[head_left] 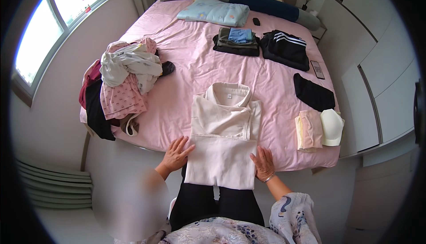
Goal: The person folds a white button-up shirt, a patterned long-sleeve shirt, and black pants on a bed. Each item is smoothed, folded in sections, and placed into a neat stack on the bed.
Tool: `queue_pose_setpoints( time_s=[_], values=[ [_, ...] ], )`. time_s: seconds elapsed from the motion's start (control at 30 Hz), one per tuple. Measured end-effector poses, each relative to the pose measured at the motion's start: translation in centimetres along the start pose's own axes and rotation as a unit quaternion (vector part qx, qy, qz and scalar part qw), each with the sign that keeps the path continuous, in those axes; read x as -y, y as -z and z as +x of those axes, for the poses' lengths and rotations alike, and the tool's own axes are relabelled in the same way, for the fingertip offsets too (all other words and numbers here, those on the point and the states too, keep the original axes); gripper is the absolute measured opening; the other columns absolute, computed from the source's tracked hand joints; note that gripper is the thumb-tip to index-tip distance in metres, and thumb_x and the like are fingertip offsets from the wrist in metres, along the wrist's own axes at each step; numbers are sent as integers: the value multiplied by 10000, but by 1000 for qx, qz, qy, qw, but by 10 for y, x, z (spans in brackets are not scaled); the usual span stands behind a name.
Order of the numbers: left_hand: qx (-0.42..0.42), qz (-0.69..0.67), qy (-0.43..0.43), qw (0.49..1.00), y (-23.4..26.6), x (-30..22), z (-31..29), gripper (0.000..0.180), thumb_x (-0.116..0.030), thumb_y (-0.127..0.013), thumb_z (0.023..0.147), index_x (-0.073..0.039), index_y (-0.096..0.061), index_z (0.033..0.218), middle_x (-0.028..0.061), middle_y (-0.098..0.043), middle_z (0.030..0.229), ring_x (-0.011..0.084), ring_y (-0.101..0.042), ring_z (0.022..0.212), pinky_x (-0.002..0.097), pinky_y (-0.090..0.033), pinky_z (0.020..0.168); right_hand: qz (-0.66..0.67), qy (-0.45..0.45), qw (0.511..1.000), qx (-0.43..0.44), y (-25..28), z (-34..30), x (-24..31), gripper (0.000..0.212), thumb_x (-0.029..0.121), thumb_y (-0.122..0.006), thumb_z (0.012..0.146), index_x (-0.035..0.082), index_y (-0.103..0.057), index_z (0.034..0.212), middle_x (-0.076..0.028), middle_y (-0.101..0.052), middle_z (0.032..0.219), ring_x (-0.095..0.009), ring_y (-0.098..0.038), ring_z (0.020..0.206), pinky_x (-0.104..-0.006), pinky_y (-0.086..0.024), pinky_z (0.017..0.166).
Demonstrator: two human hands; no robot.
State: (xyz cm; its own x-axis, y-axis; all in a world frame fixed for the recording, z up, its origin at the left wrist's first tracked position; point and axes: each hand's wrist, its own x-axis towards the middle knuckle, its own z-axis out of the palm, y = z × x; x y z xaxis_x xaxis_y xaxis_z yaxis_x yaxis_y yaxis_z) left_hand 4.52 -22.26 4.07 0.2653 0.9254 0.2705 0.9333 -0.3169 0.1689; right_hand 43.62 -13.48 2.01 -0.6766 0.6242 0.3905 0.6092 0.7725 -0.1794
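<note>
A cream collared shirt (222, 155) lies folded into a rough rectangle at the bed's front edge, its collar pointing away from me. The lower end hangs past the edge over my thighs. My left hand (176, 153) rests with fingers spread at the shirt's left side, fingertips touching its border. At the opposite side my right hand (263, 163) lies against the shirt's right border, fingers stretched out, a bracelet on the wrist. Neither hand grips the cloth.
A heap of unfolded clothes (126, 82) sits at the bed's left. Folded dark clothes (237, 46), black striped clothing (286, 51), a black folded garment (314, 92), a pale bra (332, 128) and a phone (317, 70) lie to the right. A light-blue quilt (214, 11) is farther back.
</note>
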Motion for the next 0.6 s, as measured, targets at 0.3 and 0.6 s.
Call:
queue_pose_setpoints(
  time_s=[0.3,0.6],
  values=[
    [70,-33,-77,994,13,9,38,474,-173,-587,699,-248,-572,1167,87,-416,1335,338,-366,1236,422,-314,982,62,42,989,124,17,36,-7,429,278,-516,789,281,-526,1218,-116,-352,1363,-294,-346,1242,-449,-249,1031],
    [92,-63,-114,987,17,8,51,633,-277,-663,595,-255,-533,1215,128,-361,1371,356,-358,1230,458,-294,993,120,63,974,184,39,54,1,554,324,-551,765,283,-436,1305,-119,-309,1401,-267,-279,1299,-429,-200,1066]
  ],
)
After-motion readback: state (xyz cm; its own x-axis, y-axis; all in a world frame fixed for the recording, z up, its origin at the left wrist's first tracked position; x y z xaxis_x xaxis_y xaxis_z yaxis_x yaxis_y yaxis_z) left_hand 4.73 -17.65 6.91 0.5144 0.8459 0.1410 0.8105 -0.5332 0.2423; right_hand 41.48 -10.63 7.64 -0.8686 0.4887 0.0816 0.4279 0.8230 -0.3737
